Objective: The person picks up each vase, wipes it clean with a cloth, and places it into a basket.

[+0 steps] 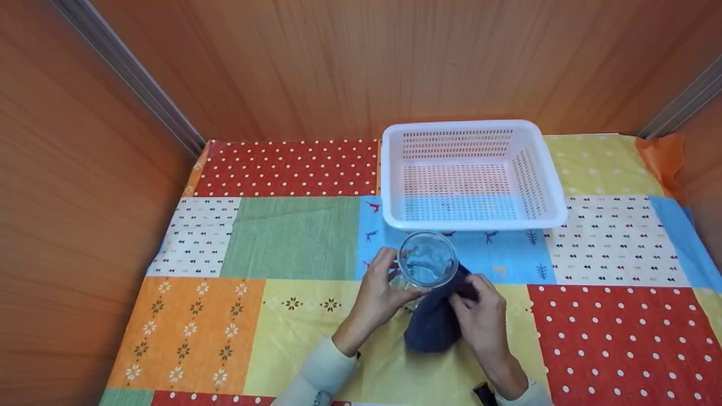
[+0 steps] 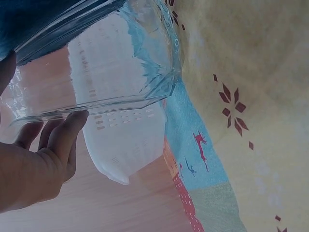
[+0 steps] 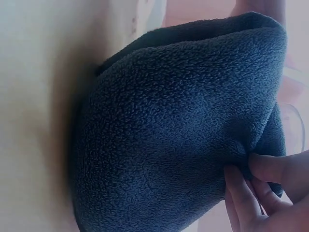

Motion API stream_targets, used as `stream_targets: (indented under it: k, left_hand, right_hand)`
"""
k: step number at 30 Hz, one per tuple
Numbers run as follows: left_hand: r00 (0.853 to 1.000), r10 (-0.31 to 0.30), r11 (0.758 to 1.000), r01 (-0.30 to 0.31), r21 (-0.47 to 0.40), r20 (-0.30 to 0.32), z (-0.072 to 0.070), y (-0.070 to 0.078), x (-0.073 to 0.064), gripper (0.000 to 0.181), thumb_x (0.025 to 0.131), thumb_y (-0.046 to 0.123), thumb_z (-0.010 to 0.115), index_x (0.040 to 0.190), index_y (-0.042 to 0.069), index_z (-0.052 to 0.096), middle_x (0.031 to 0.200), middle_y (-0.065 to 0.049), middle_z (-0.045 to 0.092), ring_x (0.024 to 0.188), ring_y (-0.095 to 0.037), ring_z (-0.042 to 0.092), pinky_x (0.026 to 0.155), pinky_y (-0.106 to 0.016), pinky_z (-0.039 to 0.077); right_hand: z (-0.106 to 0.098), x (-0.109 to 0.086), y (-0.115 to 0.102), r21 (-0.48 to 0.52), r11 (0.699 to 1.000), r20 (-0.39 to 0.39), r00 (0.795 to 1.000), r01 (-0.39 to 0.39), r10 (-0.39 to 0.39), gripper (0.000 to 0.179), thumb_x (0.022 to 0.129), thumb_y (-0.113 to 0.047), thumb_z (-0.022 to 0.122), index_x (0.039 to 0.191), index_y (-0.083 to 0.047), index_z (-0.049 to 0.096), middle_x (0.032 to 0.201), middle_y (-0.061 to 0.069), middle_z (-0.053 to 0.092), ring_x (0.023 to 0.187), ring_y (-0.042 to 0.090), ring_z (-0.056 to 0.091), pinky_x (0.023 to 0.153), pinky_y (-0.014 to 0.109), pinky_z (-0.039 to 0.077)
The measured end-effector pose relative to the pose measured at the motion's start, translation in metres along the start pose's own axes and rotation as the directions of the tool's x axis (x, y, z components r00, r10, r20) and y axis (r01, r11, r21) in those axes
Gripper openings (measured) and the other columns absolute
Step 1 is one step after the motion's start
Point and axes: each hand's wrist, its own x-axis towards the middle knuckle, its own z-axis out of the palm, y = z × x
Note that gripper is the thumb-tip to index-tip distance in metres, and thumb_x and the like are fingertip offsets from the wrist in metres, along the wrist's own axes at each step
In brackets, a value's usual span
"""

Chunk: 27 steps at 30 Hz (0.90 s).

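Observation:
A clear glass cup point(image 1: 427, 260) stands upright in front of the basket, its round mouth facing up in the head view. My left hand point(image 1: 379, 290) grips it by the left side, thumb in front and fingers behind; the left wrist view shows fingertips on the glass wall point(image 2: 116, 101). With thumb and fingers my right hand point(image 1: 482, 313) pinches a dark blue-grey terry cloth point(image 1: 431, 327). The folded cloth lies against the cup's right and near side and hangs down toward the table. In the right wrist view the cloth point(image 3: 169, 130) hides most of the cup.
A white plastic basket point(image 1: 474, 224) with slotted walls sits just behind the cup. The table wears a patchwork cloth point(image 1: 293, 237) of coloured squares. Wood-grain panels point(image 1: 350, 67) stand at the back and both sides.

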Motion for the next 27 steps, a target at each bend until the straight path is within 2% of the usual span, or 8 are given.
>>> stream_targets:
  k: [5, 11, 17, 21, 25, 27]
  left_hand:
    - [1.000, -0.002, 1.000, 0.001, -0.006, -0.004, -0.001, 0.001, 0.000, 0.065, 0.076, 0.006, 0.095, 0.132, 0.005, 0.063, 0.124, -0.011, 0.060, 0.115, -0.026, 0.063, 0.101, -0.046, 0.059]
    - [1.000, -0.013, 1.000, 0.013, -0.005, 0.003, 0.000, 0.001, -0.001, 0.065, 0.078, 0.007, 0.094, 0.135, 0.010, 0.061, 0.127, -0.011, 0.061, 0.117, -0.027, 0.062, 0.102, -0.045, 0.058]
    - [1.000, -0.010, 1.000, 0.010, -0.005, -0.001, 0.001, 0.001, 0.000, 0.063, 0.077, 0.009, 0.095, 0.131, 0.009, 0.062, 0.126, -0.017, 0.061, 0.115, -0.028, 0.063, 0.100, -0.047, 0.060]
    - [1.000, -0.009, 1.000, 0.009, -0.003, -0.004, 0.001, 0.001, 0.000, 0.061, 0.077, 0.011, 0.095, 0.128, 0.010, 0.063, 0.124, -0.012, 0.061, 0.116, -0.029, 0.064, 0.099, -0.045, 0.060]
    - [1.000, -0.009, 1.000, 0.009, 0.006, 0.002, 0.001, 0.000, -0.001, 0.063, 0.078, 0.016, 0.095, 0.132, 0.010, 0.062, 0.126, -0.013, 0.061, 0.120, -0.026, 0.064, 0.100, -0.043, 0.059]
    - [1.000, -0.007, 1.000, 0.007, 0.017, 0.001, 0.000, 0.000, -0.002, 0.065, 0.079, 0.019, 0.096, 0.133, 0.011, 0.062, 0.127, -0.014, 0.061, 0.119, -0.025, 0.064, 0.100, -0.043, 0.059]
  right_hand:
    - [0.003, -0.001, 0.016, -0.075, 0.997, 0.056, 0.998, -0.008, 0.012, 0.018, 0.085, 0.015, 0.073, 0.097, 0.003, 0.067, 0.096, 0.016, 0.069, 0.095, 0.033, 0.073, 0.077, 0.044, 0.065]
    - [0.003, 0.001, 0.028, -0.151, 0.988, 0.104, 0.995, 0.020, -0.004, 0.019, 0.083, 0.013, 0.076, 0.090, -0.002, 0.066, 0.094, 0.014, 0.070, 0.091, 0.034, 0.072, 0.074, 0.043, 0.062]
    - [0.002, 0.000, 0.032, -0.134, 0.991, 0.105, 0.994, 0.009, 0.005, 0.019, 0.084, 0.013, 0.074, 0.089, -0.003, 0.065, 0.095, 0.013, 0.071, 0.092, 0.034, 0.073, 0.074, 0.042, 0.062]
    - [0.003, -0.002, 0.031, -0.091, 0.996, 0.088, 0.996, -0.011, 0.019, 0.019, 0.083, 0.015, 0.073, 0.092, 0.000, 0.066, 0.095, 0.015, 0.069, 0.093, 0.036, 0.074, 0.074, 0.040, 0.064]
    - [0.003, -0.004, 0.024, -0.060, 0.998, 0.058, 0.998, -0.030, 0.034, 0.018, 0.085, 0.015, 0.073, 0.095, 0.002, 0.068, 0.096, 0.015, 0.069, 0.094, 0.032, 0.073, 0.076, 0.038, 0.065]
    - [0.002, -0.004, 0.017, -0.042, 0.999, 0.043, 0.998, -0.034, 0.036, 0.018, 0.086, 0.015, 0.074, 0.096, 0.001, 0.069, 0.096, 0.014, 0.069, 0.094, 0.029, 0.072, 0.078, 0.034, 0.064]
